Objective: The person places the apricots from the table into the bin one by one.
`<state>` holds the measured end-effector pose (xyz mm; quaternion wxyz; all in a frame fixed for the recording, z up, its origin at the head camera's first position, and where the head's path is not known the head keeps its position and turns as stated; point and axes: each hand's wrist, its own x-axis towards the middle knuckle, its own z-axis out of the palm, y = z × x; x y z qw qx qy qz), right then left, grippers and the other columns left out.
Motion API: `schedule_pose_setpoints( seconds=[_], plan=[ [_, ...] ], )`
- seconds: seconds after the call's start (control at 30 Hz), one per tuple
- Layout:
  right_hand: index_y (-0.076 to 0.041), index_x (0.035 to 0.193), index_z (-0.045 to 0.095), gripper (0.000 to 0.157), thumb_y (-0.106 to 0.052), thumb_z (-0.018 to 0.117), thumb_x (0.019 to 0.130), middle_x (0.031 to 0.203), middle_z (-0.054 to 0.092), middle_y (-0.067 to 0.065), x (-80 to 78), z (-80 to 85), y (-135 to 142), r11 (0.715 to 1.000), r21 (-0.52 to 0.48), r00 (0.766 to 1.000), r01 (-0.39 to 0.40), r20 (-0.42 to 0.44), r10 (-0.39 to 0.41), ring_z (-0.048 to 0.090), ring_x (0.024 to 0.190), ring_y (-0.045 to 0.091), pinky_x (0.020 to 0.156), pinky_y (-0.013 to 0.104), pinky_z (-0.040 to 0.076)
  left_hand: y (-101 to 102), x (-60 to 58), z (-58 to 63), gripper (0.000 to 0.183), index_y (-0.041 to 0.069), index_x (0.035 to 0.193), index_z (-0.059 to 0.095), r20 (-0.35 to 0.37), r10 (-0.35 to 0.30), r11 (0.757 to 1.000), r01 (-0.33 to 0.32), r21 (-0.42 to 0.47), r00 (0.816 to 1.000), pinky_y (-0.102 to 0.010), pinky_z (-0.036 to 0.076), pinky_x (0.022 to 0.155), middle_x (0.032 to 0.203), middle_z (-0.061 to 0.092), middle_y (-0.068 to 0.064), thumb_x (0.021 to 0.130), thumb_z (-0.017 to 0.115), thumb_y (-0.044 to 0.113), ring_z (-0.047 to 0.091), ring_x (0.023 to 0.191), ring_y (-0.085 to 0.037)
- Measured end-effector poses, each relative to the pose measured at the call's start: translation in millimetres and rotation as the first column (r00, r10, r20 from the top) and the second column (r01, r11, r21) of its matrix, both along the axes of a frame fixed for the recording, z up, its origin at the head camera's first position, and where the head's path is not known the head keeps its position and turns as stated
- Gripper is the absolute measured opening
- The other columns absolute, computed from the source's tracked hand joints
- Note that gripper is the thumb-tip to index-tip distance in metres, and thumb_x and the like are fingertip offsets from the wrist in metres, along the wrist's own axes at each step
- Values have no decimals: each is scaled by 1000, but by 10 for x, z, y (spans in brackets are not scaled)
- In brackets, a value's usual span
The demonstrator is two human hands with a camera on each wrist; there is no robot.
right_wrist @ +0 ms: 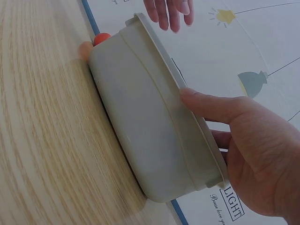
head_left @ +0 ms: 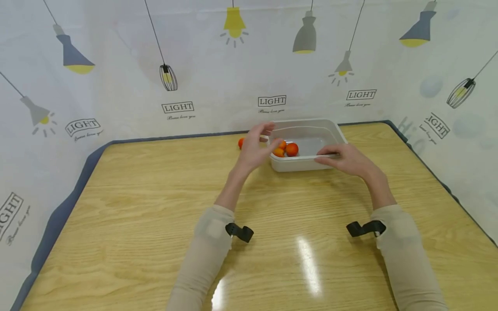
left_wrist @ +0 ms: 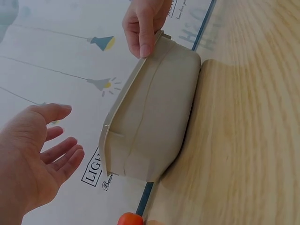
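Note:
A pale grey-white plastic tub (head_left: 299,165) stands near the table's back edge. Inside, at its left end, lie round orange-red tomato-like fruits (head_left: 292,149); three show. One more red fruit (head_left: 241,143) rests on the table just left of the tub, partly hidden by my left hand (head_left: 253,149). That hand hovers at the tub's left end with its fingers apart, holding nothing; in the left wrist view its fingers are loosely bent. My right hand (head_left: 348,160) pinches the front rim towards the right, thumb outside and fingers over the inner side, as the right wrist view shows.
The light wooden table (head_left: 155,224) has a dark blue edge at the back. White cloth walls (head_left: 214,86) printed with lamps stand close behind the tub and along both sides.

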<state>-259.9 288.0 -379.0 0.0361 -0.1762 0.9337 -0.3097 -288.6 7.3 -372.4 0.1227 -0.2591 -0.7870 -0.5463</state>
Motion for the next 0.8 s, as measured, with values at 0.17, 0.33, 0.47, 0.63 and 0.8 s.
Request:
schedule_pose_setpoints(
  seconds=[0.17,0.33,0.47,0.63,0.8],
  plan=[
    [-18,105,66,37,-48,60,84,102,64,0,4,-6,9,1000,-9,1000,8,9,-8,56,93,18,82,40,45,-44,-58,23,46,7,121,54,6,35,999,-35,20,999,-33,48,84,113,56,-5,81,70,22,53,101,-20],
    [-18,104,66,37,-48,59,84,100,64,-1,4,-13,13,1000,-2,1000,7,-2,-7,55,89,17,80,38,45,-112,-114,51,43,4,118,55,16,71,996,-72,61,997,-38,47,86,115,57,-8,80,71,16,54,103,-25],
    [-18,105,66,38,-49,59,84,101,64,0,-2,-17,13,1000,3,1000,5,0,-5,55,90,18,80,39,45,-186,-159,26,42,3,118,55,14,126,991,-127,51,992,-36,47,87,116,57,-9,82,69,17,53,103,-19],
    [-19,105,66,39,-50,59,83,103,64,0,-8,-18,13,1000,-4,1000,6,9,-6,55,94,19,82,41,45,-275,-195,-38,40,3,118,56,15,178,983,-179,48,984,-36,46,87,116,56,-10,83,68,18,52,103,-19],
    [-18,105,66,39,-50,59,83,102,64,0,-11,-21,16,1000,-2,1000,6,-2,-6,55,93,19,82,40,45,-344,-249,-102,42,3,119,55,51,203,978,-204,31,978,-38,45,90,118,55,-11,82,69,19,50,106,-21]
  ],
)
